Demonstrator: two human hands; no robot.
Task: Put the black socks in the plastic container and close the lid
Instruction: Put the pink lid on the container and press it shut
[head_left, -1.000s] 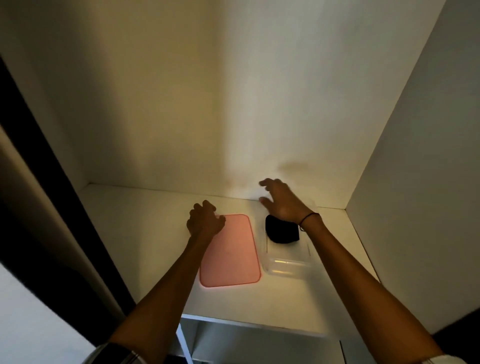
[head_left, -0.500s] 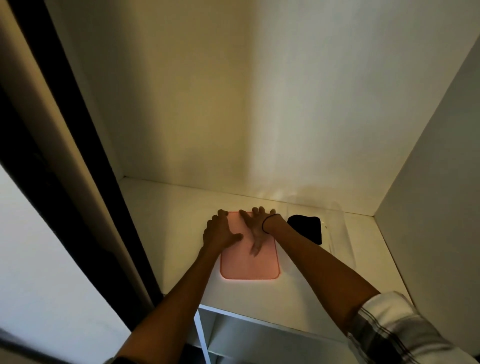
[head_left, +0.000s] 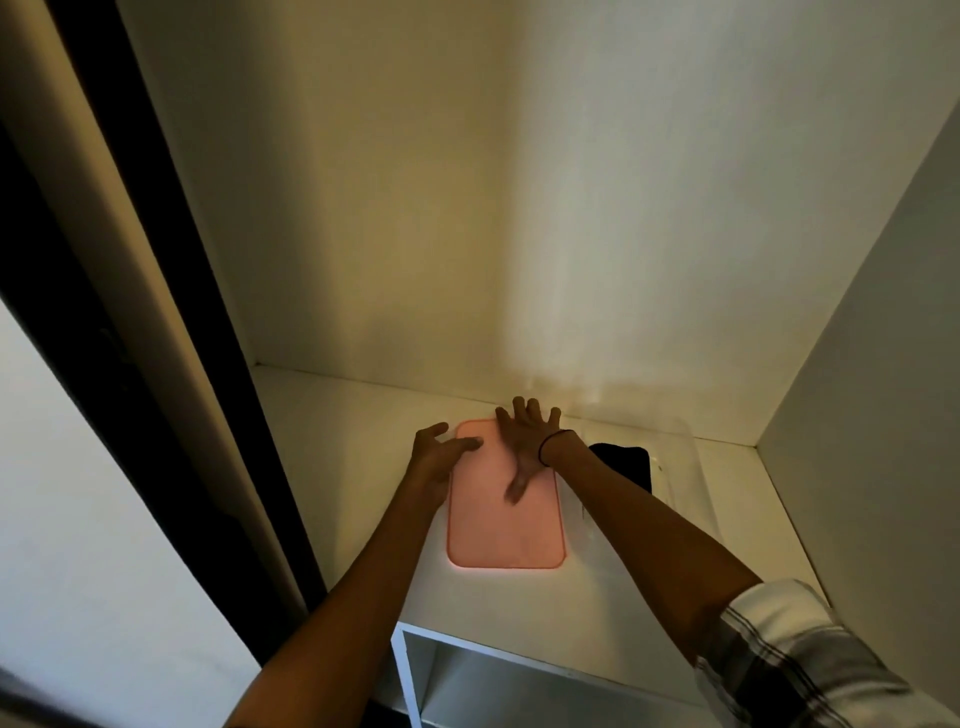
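Note:
A pink lid (head_left: 506, 525) lies flat on the white shelf (head_left: 337, 415). Right of it stands a clear plastic container (head_left: 691, 483) with black socks (head_left: 626, 462) inside, partly hidden behind my right forearm. My right hand (head_left: 524, 441) lies spread, palm down, on the far part of the lid, with the fingers reaching past its back edge. At the lid's far left corner my left hand (head_left: 439, 457) has its fingers apart and touching the lid's edge. Neither hand grips anything that I can see.
The shelf sits in a white closet niche with a back wall and a right side wall (head_left: 857, 415) close to the container. A dark door frame (head_left: 156, 338) runs along the left. Below the front edge is an open compartment (head_left: 493, 686).
My right hand left the socks in the container and crossed left onto the pink lid. My left hand's curled fingers spread at the lid's corner. The view shifted.

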